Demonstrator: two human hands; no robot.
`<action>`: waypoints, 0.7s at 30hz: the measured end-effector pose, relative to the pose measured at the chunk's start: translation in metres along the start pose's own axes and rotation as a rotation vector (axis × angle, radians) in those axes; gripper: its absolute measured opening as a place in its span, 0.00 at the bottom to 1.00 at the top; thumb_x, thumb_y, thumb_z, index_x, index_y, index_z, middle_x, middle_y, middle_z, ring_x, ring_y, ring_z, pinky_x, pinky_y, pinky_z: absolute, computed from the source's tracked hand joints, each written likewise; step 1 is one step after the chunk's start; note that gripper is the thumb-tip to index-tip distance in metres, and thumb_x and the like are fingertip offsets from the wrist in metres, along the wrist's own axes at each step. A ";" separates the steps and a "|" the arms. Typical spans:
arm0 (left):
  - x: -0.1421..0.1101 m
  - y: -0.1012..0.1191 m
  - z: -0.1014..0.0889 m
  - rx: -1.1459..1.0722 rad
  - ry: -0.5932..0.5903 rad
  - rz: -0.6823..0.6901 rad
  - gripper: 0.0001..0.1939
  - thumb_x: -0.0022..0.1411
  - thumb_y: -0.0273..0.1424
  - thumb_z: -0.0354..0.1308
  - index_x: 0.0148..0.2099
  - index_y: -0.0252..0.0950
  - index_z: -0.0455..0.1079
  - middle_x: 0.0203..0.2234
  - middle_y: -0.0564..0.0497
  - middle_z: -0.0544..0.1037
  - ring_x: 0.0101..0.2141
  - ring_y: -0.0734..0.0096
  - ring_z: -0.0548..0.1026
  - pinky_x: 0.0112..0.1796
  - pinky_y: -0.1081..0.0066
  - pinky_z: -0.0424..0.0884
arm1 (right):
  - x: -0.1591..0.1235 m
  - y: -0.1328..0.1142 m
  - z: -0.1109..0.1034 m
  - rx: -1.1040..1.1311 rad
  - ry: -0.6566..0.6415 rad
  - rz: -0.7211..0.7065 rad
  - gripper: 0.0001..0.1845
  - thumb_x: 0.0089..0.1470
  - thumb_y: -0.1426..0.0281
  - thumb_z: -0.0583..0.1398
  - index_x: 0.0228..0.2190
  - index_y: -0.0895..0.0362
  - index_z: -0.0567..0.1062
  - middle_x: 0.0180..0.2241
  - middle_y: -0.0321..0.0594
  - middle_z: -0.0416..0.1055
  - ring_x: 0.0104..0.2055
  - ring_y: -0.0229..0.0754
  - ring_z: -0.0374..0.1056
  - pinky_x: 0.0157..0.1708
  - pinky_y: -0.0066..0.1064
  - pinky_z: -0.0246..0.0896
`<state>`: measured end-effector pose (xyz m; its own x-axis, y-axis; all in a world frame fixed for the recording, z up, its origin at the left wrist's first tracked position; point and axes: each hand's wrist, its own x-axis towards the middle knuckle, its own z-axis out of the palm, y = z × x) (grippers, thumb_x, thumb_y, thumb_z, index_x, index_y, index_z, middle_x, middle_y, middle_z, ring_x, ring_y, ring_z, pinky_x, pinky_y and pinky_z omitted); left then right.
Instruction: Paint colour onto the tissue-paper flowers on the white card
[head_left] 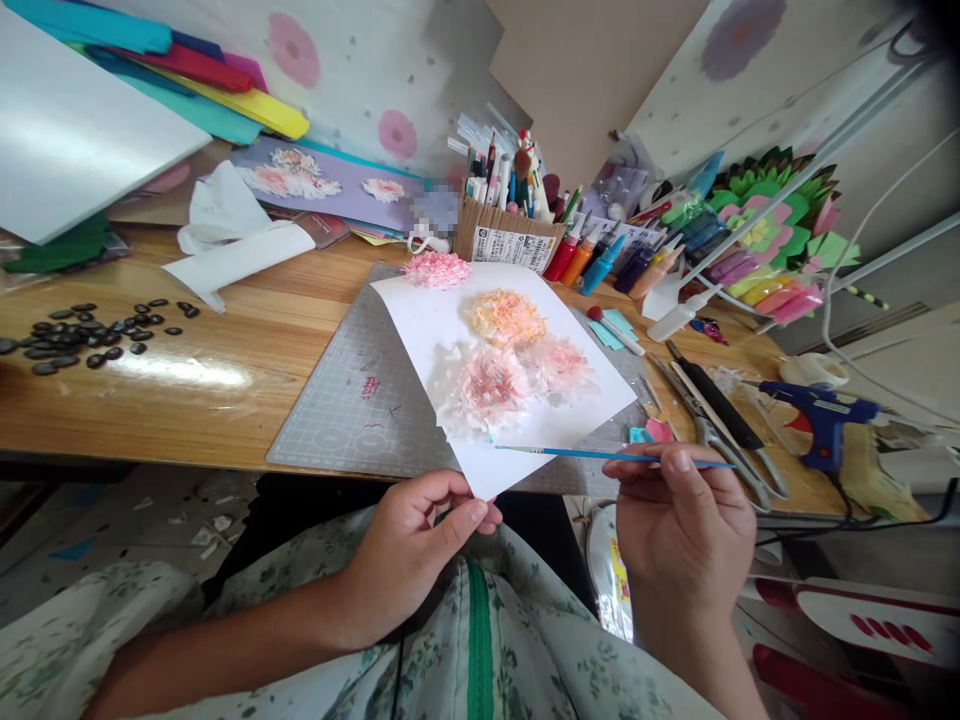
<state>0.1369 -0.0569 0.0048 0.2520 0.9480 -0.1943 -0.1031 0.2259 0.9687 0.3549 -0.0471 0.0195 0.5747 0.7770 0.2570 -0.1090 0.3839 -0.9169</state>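
In the head view, we clamped the near corner of the white paper [491, 472] between the thumb and fingers of the left hand [424, 540]. This corner projected past the near edge of the table [244, 425]; the remainder lay over the gray mat [330, 405]. The right hand [682, 505] pinched a blue brush [585, 453], its tip just beside the ruffled flowers [495, 388] on the sheet; we could not tell whether it touched the paper. To the left, a span of wood separated the mat from the black stones [64, 342]. To the right, scissors [709, 432] and a glue gun [821, 410] restricted sideways room. A pen box [510, 245] bounded the far side, before a flower-patterned wall [450, 60].
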 end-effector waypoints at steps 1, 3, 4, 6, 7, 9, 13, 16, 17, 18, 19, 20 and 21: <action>0.000 0.000 0.000 0.004 0.000 0.003 0.09 0.60 0.37 0.65 0.34 0.38 0.80 0.29 0.49 0.86 0.32 0.66 0.84 0.37 0.71 0.79 | 0.000 0.000 0.000 0.001 0.002 -0.003 0.13 0.49 0.63 0.72 0.28 0.57 0.76 0.24 0.35 0.77 0.22 0.38 0.73 0.25 0.31 0.71; -0.001 0.000 -0.001 0.017 0.001 0.005 0.08 0.60 0.37 0.64 0.34 0.38 0.80 0.29 0.50 0.86 0.32 0.66 0.84 0.37 0.71 0.79 | 0.000 0.001 0.002 0.001 0.002 -0.003 0.13 0.49 0.63 0.72 0.28 0.57 0.76 0.24 0.35 0.77 0.21 0.38 0.73 0.24 0.31 0.71; -0.001 0.000 -0.001 0.022 0.002 0.004 0.08 0.61 0.37 0.64 0.34 0.38 0.80 0.29 0.50 0.86 0.32 0.67 0.83 0.37 0.72 0.79 | 0.000 0.002 0.002 0.000 0.002 -0.001 0.13 0.49 0.63 0.72 0.28 0.57 0.76 0.24 0.35 0.78 0.21 0.38 0.73 0.24 0.31 0.71; -0.001 0.001 -0.001 0.030 0.003 0.003 0.08 0.61 0.37 0.64 0.35 0.38 0.80 0.29 0.50 0.86 0.32 0.67 0.83 0.37 0.72 0.78 | 0.000 0.003 0.002 -0.001 0.002 0.003 0.13 0.49 0.63 0.72 0.28 0.57 0.76 0.24 0.35 0.78 0.21 0.38 0.73 0.25 0.31 0.71; -0.002 0.001 -0.001 0.032 0.003 0.004 0.09 0.61 0.37 0.64 0.35 0.38 0.80 0.29 0.50 0.86 0.32 0.67 0.83 0.37 0.72 0.78 | 0.000 0.004 0.002 -0.002 0.003 0.003 0.13 0.49 0.63 0.72 0.28 0.57 0.76 0.24 0.34 0.78 0.21 0.38 0.73 0.25 0.31 0.71; -0.002 0.001 -0.001 0.030 0.005 0.006 0.09 0.61 0.37 0.64 0.34 0.38 0.80 0.28 0.50 0.86 0.32 0.67 0.83 0.36 0.72 0.78 | 0.002 0.005 0.000 -0.002 0.007 0.003 0.13 0.49 0.63 0.72 0.28 0.57 0.76 0.25 0.34 0.78 0.21 0.38 0.73 0.25 0.31 0.71; -0.002 0.002 -0.001 0.030 0.002 0.008 0.09 0.60 0.37 0.64 0.34 0.38 0.80 0.28 0.50 0.86 0.31 0.67 0.83 0.36 0.71 0.79 | 0.004 0.005 -0.003 0.004 0.026 -0.004 0.14 0.48 0.63 0.72 0.29 0.57 0.75 0.25 0.34 0.78 0.21 0.38 0.73 0.25 0.31 0.70; -0.002 0.002 -0.001 0.025 0.003 0.008 0.08 0.60 0.37 0.64 0.34 0.38 0.80 0.28 0.50 0.86 0.31 0.67 0.83 0.36 0.72 0.78 | 0.003 0.006 -0.002 0.010 0.027 -0.003 0.14 0.48 0.63 0.72 0.29 0.57 0.76 0.25 0.35 0.78 0.21 0.38 0.73 0.25 0.31 0.70; -0.001 0.002 -0.001 0.024 0.004 0.008 0.08 0.60 0.37 0.64 0.34 0.38 0.80 0.28 0.50 0.86 0.31 0.68 0.83 0.36 0.72 0.78 | 0.003 0.006 -0.002 0.010 0.024 -0.001 0.14 0.48 0.63 0.72 0.29 0.57 0.76 0.25 0.35 0.78 0.20 0.38 0.73 0.25 0.31 0.70; -0.001 0.002 -0.001 0.024 0.006 0.011 0.08 0.60 0.37 0.64 0.34 0.38 0.80 0.28 0.50 0.86 0.31 0.68 0.83 0.36 0.72 0.78 | 0.002 0.006 -0.001 0.010 0.022 0.000 0.13 0.48 0.63 0.72 0.29 0.57 0.76 0.25 0.35 0.78 0.20 0.38 0.73 0.25 0.31 0.70; -0.001 0.002 -0.001 0.026 0.008 0.010 0.08 0.60 0.37 0.64 0.34 0.38 0.80 0.28 0.51 0.86 0.31 0.68 0.83 0.36 0.72 0.78 | 0.002 0.007 0.000 0.009 0.020 0.000 0.13 0.48 0.63 0.72 0.29 0.57 0.76 0.25 0.35 0.78 0.20 0.38 0.73 0.24 0.31 0.70; -0.001 0.003 -0.001 0.029 0.009 0.010 0.08 0.60 0.37 0.64 0.34 0.38 0.80 0.28 0.51 0.86 0.31 0.68 0.83 0.36 0.73 0.78 | 0.002 0.007 0.000 0.008 0.019 -0.001 0.12 0.48 0.64 0.72 0.29 0.57 0.77 0.25 0.35 0.78 0.20 0.38 0.73 0.24 0.31 0.70; -0.001 0.003 -0.001 0.033 0.010 0.010 0.08 0.60 0.37 0.64 0.34 0.38 0.80 0.28 0.51 0.86 0.31 0.68 0.83 0.36 0.73 0.78 | 0.002 0.008 -0.001 0.007 0.020 -0.002 0.12 0.48 0.64 0.72 0.29 0.57 0.77 0.25 0.34 0.78 0.20 0.38 0.73 0.24 0.30 0.70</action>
<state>0.1354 -0.0575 0.0075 0.2413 0.9524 -0.1860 -0.0737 0.2091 0.9751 0.3556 -0.0430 0.0128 0.5909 0.7662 0.2526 -0.1135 0.3889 -0.9143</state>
